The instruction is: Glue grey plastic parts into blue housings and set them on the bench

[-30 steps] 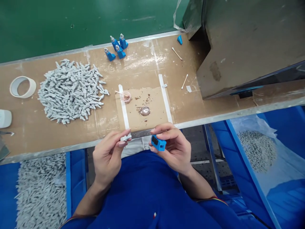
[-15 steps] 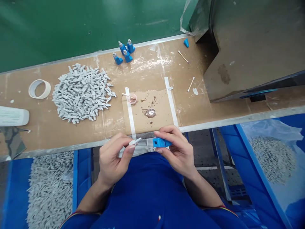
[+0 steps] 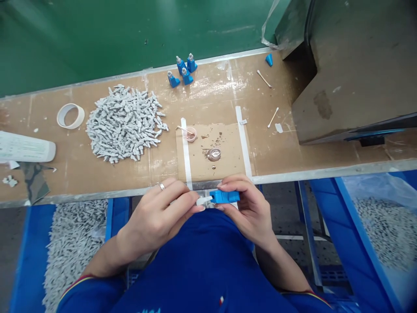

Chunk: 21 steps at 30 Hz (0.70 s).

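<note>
Head view, looking down at your two hands just below the near edge of a long bench (image 3: pixel 97 169). Your left hand (image 3: pixel 159 215), a ring on one finger, pinches a small grey part (image 3: pixel 203 201) between thumb and fingertips. Your right hand (image 3: pixel 249 208) is clamped on a blue housing (image 3: pixel 224 196), thumb under and fingers over. The grey part's tip touches the housing's left end, apparently at its opening; how far in it sits cannot be told. To seat it well, keep the part in line with the housing's long axis, hold the housing steady and push straight, without twisting. On the bench, a heap of grey parts (image 3: pixel 125 124) lies left of centre, with a tape roll (image 3: pixel 71 116) just beside it and a white tube (image 3: pixel 26 148) at the far left. A taped brown mat (image 3: pixel 213 165) lies ahead of your hands, carrying a small dish (image 3: pixel 190 134) and a clear cap (image 3: pixel 214 154). Four blue bottles (image 3: pixel 182 71) stand near the far edge, with cotton swabs (image 3: pixel 273 117) to their right. A large grey machine (image 3: pixel 358 69) fills the right. Green floor lies beyond the bench. Blue bins below it hold more grey parts on the left (image 3: pixel 71 252) and a bagged heap on the right (image 3: pixel 387 226).
</note>
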### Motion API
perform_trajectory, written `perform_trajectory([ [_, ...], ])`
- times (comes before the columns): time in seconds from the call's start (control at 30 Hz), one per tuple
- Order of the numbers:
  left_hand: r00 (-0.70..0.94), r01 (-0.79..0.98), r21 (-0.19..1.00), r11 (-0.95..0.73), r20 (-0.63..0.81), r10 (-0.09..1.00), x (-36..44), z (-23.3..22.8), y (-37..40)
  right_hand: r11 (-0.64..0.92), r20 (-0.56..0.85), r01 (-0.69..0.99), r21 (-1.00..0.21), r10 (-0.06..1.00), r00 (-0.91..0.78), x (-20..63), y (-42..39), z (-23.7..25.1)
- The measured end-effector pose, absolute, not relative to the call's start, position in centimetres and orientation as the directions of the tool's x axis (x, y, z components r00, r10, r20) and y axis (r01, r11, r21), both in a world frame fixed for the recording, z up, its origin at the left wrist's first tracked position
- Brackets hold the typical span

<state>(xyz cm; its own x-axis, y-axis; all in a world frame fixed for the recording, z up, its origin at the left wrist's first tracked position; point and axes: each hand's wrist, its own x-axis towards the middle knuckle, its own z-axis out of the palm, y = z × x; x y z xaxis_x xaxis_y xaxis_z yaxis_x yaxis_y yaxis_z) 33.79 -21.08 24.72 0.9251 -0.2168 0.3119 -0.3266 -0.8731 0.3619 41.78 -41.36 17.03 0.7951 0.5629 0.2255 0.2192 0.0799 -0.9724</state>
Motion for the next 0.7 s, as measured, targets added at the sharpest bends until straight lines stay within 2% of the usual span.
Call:
perform_trajectory([
  [0.53, 0.927, -0.355, 0.311, -0.882, 0.238, -0.289, 34.25, 24.80, -21.27, 0.102, 0.210, 0.184, -0.978, 0.566, 0.798, 41.50, -41.42, 16.76],
  [0.7, 0.921, -0.379, 0.264, -0.887, 0.199, -0.335, 34.60, 25.41, -21.30, 0.078, 0.260, 0.265, -0.961, 0.578, 0.774, 41.74, -41.57, 17.23],
])
